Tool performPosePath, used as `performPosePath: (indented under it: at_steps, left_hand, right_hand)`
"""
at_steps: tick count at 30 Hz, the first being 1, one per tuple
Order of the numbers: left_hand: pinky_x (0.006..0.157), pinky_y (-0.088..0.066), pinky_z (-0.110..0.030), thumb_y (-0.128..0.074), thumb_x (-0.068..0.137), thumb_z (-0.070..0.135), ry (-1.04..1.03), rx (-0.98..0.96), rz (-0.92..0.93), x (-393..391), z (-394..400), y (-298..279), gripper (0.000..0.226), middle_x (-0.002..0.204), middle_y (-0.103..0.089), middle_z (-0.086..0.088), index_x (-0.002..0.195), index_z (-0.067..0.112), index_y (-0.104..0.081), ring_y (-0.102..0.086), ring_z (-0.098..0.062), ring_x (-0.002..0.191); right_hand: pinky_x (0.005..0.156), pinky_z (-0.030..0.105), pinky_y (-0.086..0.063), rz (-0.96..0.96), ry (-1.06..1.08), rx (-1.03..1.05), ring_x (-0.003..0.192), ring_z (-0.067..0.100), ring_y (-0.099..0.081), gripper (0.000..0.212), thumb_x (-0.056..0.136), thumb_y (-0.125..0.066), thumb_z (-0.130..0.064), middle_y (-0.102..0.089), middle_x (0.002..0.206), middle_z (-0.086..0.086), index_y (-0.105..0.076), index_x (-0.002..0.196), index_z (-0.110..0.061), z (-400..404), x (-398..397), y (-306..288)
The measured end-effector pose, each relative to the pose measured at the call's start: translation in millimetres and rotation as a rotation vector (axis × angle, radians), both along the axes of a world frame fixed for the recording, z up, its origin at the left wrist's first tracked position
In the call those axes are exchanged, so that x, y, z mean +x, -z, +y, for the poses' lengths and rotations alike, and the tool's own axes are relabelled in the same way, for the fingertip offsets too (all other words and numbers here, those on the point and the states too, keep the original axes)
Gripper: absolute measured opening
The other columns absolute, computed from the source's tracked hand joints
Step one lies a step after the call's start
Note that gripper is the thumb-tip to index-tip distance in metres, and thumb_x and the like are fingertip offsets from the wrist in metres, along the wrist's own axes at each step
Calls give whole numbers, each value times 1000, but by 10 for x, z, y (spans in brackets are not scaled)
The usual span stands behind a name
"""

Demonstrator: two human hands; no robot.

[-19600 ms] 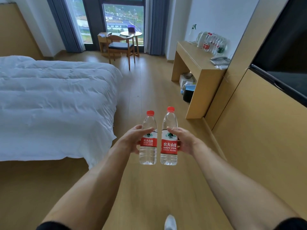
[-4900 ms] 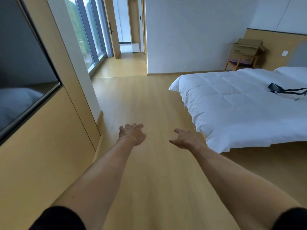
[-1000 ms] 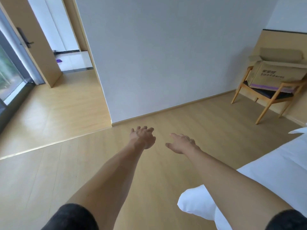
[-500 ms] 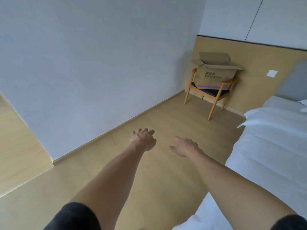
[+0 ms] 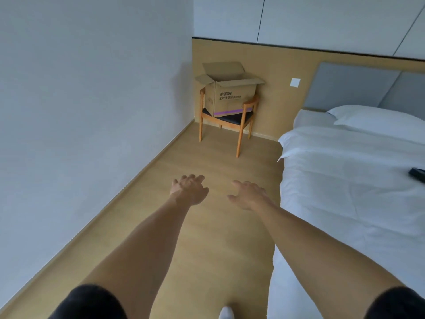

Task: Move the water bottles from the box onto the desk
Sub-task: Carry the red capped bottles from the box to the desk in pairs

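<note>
A brown cardboard box (image 5: 232, 97) with its top flaps open sits on a wooden chair (image 5: 241, 125) in the far corner of the room. Its inside is hidden from here, and no water bottle or desk is in view. My left hand (image 5: 189, 188) and my right hand (image 5: 247, 194) are stretched out in front of me above the wooden floor, well short of the chair. Both hold nothing, their fingers relaxed and loosely spread.
A white bed (image 5: 349, 180) with a pillow (image 5: 377, 117) fills the right side, and a dark object (image 5: 417, 174) lies on it at the right edge. A grey wall (image 5: 80, 111) runs along the left. Wooden floor (image 5: 213, 226) leads between them to the chair.
The view has swung right and moved closer, so the box on the chair now sits ahead and larger. Both hands stay empty and held out as before.
</note>
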State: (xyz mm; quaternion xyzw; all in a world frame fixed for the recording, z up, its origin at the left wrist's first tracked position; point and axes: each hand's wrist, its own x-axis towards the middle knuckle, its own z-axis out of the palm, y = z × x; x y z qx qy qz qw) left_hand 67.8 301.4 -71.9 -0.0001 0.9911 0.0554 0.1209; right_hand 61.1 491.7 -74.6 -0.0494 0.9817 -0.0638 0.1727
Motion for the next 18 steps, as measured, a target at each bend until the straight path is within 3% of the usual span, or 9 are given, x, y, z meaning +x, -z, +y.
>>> performPosePath:
  at_steps: [8, 18]
  left_hand:
    - [116, -30, -42, -36, 104, 49, 83, -58, -6, -1364, 249, 156, 54, 156, -37, 2, 154, 29, -32, -35, -23, 143]
    - [114, -33, -46, -38, 103, 46, 129, -28, 33, -3424, 996, -49, 52, 153, -43, -2, 152, 27, -37, -39, -27, 140]
  right_hand:
    - [118, 49, -28, -14, 59, -28, 148, 32, -29, 67, 100, -43, -55, -33, 161, 11, -22, 159, -30, 207, -1276, 236]
    - [115, 50, -31, 16, 79, -59, 144, 34, -34, 66, 100, -42, -56, -38, 157, 12, -24, 158, -30, 934, -3252, 67]
